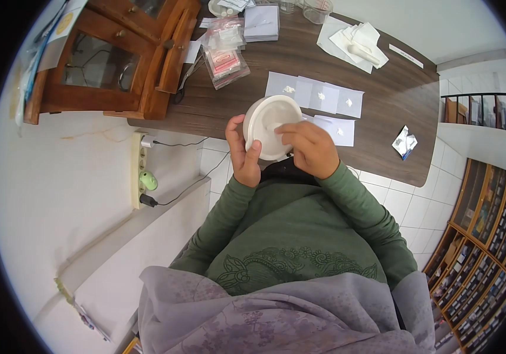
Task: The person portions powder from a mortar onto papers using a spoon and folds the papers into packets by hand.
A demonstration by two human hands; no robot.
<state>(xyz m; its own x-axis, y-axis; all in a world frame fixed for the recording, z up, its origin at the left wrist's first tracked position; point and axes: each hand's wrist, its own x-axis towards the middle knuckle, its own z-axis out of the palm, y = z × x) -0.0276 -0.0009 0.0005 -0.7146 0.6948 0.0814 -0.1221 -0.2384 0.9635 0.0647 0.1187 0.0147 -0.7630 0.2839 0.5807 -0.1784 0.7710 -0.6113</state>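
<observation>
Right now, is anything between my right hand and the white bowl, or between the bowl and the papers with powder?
Nothing visible separates your right hand from the white bowl; its fingers are over the opening. Toward the papers, only that hand seems in the way, hiding part of the nearer row.

Part of the left hand (245,154) was hidden behind the white bowl (273,127), and whether the right hand's (312,147) fingertips pinched anything inside it could not be told. The right hand and the bowl covered parts of the nearest paper sheets (341,125) just beyond them. Farther beyond the left hand, print on the plastic bags (225,62) was too small to read, and the picture's top edge cut off the glass beaker (316,9). Well to the right of the right hand, lettering on the crumpled packet (404,143) was illegible, and the dark rim cut off the shelves (489,236).
</observation>
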